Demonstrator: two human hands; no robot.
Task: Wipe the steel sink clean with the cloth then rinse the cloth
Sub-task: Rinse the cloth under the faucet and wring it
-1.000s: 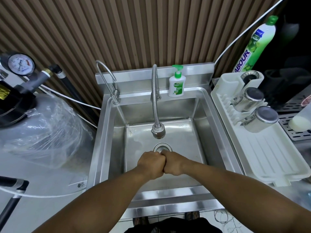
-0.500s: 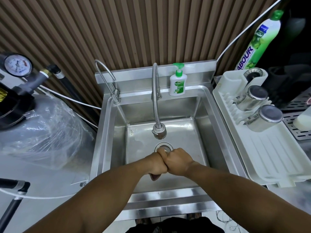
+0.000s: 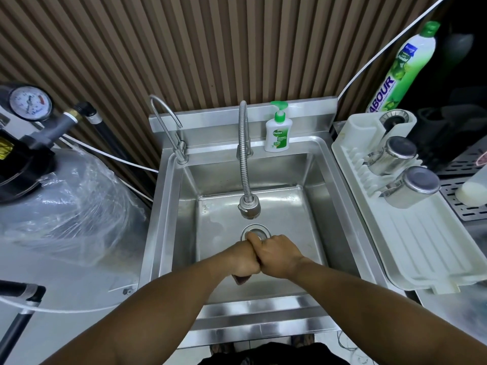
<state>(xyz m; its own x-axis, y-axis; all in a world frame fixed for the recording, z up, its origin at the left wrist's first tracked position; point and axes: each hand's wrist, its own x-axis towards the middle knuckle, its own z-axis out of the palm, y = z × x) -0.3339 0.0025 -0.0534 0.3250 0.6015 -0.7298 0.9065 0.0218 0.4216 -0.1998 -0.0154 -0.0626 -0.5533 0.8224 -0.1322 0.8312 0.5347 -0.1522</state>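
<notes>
Both fists, left hand and right hand, clenched the cloth at lower centre, directly below the tap.

Dark reddish-brown scrap of cloth poking out under clenched left hand. Around hands, grey brushed-steel sink basin, dull streaks on floor. Beyond hands, brown vertically ribbed wall panel. Past knuckles, white pump soap bottle with green top and green label. Far right of right hand, cream plastic ridged drying rack; tall green-and-white dish-liquid bottle, blue lettering.
</notes>
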